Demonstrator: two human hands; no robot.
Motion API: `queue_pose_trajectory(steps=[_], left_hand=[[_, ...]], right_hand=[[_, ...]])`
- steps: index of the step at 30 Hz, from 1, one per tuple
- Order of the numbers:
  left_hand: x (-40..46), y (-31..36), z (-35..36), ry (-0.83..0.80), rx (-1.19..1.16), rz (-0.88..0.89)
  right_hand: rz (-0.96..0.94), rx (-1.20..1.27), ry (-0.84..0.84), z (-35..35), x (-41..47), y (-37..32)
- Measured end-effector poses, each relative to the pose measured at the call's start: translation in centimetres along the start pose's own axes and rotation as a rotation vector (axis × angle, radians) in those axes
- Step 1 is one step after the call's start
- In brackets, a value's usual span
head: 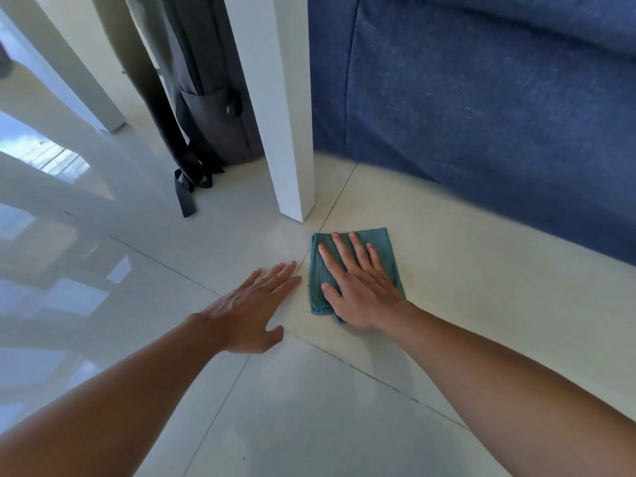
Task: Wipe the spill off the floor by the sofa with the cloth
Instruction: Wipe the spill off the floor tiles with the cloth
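A folded teal cloth [385, 246] lies flat on the glossy white tile floor [309, 407], just in front of the blue sofa [481, 98]. My right hand [358, 284] presses down on the cloth with fingers spread, palm flat. My left hand [254, 304] rests flat on the bare tile just left of the cloth, fingers apart, holding nothing. I cannot make out any spill on the tile around the cloth.
A white table leg [285, 132] stands just beyond the cloth, close to the sofa's corner. Behind it a grey bag [213, 125] leans with dark straps [187, 194] trailing on the floor. More white legs [86, 80] stand at the left.
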State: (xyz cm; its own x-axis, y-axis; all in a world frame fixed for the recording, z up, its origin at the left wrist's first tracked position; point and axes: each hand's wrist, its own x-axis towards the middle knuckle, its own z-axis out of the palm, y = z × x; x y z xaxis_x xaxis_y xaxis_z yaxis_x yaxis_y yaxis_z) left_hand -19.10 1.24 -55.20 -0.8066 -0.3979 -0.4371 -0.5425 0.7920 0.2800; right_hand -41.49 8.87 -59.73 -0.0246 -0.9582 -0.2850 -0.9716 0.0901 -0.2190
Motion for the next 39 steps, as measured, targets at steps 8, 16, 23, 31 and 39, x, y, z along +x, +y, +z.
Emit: queue_pose_trajectory(steps=[8,16,23,31,39], left_hand=[[-2.1,-1.9,0.5,0.004,-0.015,-0.103],[-2.8,-2.3,0.1,0.030,-0.063,-0.142],[-1.9,-2.3,-0.9,0.041,-0.066,-0.161],[0.0,-1.0,-0.1,0.155,-0.046,-0.167],[3.0,1.1,0.3,0.189,0.022,-0.071]], right_hand=[[-0.049,-0.036,-0.039,0.5,-1.8,-1.7],[-0.189,-0.028,-0.049,1.8,-3.8,-6.1],[-0.252,0.040,-0.025,3.0,-6.4,-9.0],[-0.296,0.065,-0.024,3.8,-10.8,-9.1],[-0.265,0.081,-0.086,3.5,-16.8,-3.1]])
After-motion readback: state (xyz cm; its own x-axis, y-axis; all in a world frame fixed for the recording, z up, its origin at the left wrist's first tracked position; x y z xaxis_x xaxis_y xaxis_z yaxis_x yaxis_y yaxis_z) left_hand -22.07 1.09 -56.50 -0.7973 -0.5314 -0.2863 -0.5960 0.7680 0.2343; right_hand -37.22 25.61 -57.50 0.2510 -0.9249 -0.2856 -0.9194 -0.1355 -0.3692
